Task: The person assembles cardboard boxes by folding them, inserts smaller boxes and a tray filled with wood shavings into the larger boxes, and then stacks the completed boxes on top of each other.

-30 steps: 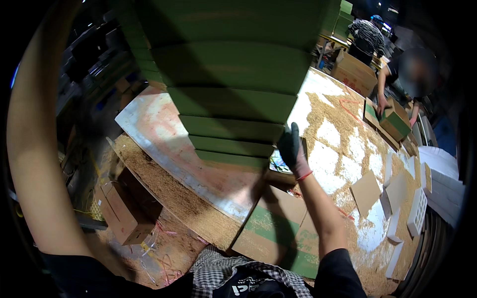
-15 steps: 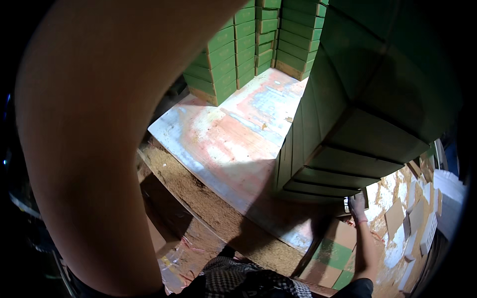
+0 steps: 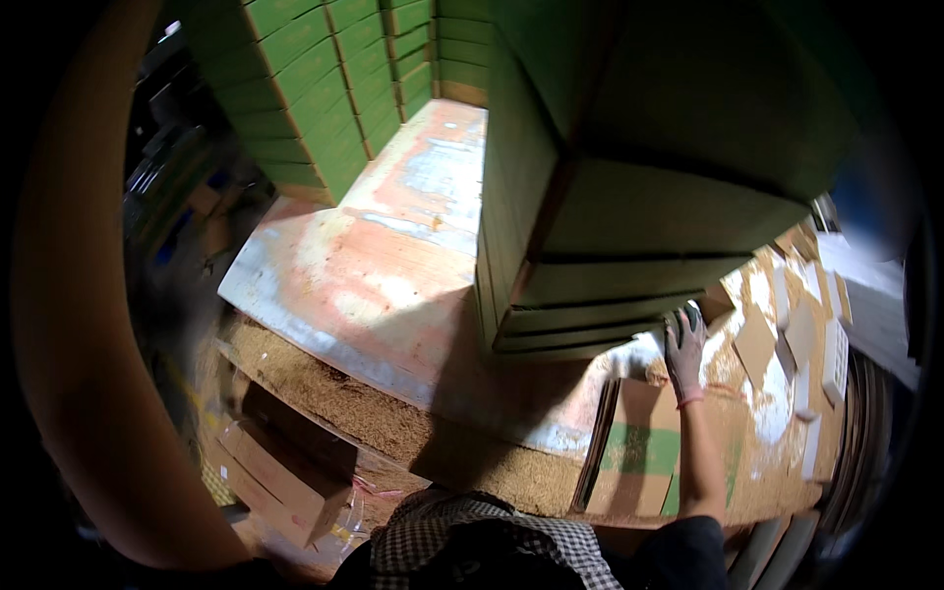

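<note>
My right hand [image 3: 684,356], in a pale glove with dark fingertips, reaches forward beside the lower corner of a tall stack of green boxes [image 3: 629,211]. Its fingers look stretched out, and I see nothing held in them. A small brown cardboard piece [image 3: 719,307] lies just past the fingertips; whether they touch it I cannot tell. Below the wrist is a pile of flat brown and green cardboard [image 3: 634,442]. My left arm [image 3: 74,295] rises along the left side and leaves the picture at the top, so that hand is hidden.
More green box stacks [image 3: 324,98] stand at the far left of a worn pink and white board [image 3: 344,256]. A brown dusty ledge [image 3: 334,379] runs along its near edge. An opened carton [image 3: 285,477] sits lower left. Loose cardboard pieces [image 3: 757,344] lie at the right.
The view has shifted, so the stacks and board appear further left and higher. My left arm has swung toward the left edge. My right hand shows more fully beside the stack.
</note>
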{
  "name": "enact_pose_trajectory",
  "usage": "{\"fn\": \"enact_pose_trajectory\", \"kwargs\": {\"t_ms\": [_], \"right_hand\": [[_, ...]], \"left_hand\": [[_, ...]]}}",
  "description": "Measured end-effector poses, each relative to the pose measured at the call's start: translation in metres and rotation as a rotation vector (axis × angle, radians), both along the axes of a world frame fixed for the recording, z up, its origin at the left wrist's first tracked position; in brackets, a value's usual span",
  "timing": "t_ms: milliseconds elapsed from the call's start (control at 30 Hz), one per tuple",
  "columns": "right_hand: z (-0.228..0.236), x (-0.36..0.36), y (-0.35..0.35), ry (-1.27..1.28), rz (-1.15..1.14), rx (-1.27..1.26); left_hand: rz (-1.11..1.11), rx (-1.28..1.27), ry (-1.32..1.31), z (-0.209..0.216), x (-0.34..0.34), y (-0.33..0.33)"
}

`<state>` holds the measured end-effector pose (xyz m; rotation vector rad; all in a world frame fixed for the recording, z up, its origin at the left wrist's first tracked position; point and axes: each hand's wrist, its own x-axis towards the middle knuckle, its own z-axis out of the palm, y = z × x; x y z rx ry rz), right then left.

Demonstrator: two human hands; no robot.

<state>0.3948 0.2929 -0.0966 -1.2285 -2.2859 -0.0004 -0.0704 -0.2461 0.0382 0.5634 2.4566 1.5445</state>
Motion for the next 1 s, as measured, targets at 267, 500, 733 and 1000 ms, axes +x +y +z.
{"fn": "enact_pose_trajectory", "kwargs": {"t_ms": [267, 500, 733, 1000], "right_hand": [[-0.093, -0.074, -0.023, 1.369, 0.262, -1.321], [-0.118, -0.184, -0.053, 1.464, 0.405, -1.579], [-0.082, -0.376, -0.135, 0.771, 0.562, -1.507], [-0.102, -0.601, -0.255, 0.65, 0.54, -1.134]], "left_hand": [[-0.059, 0.044, 0.193, 0.086, -0.046, 0.027], [-0.079, 0.063, 0.339, 0.171, -0.126, 0.058], [-0.096, 0.018, 0.37, 0.224, -0.213, 0.093], [-0.152, 0.004, 0.287, 0.239, -0.288, 0.132]]}}
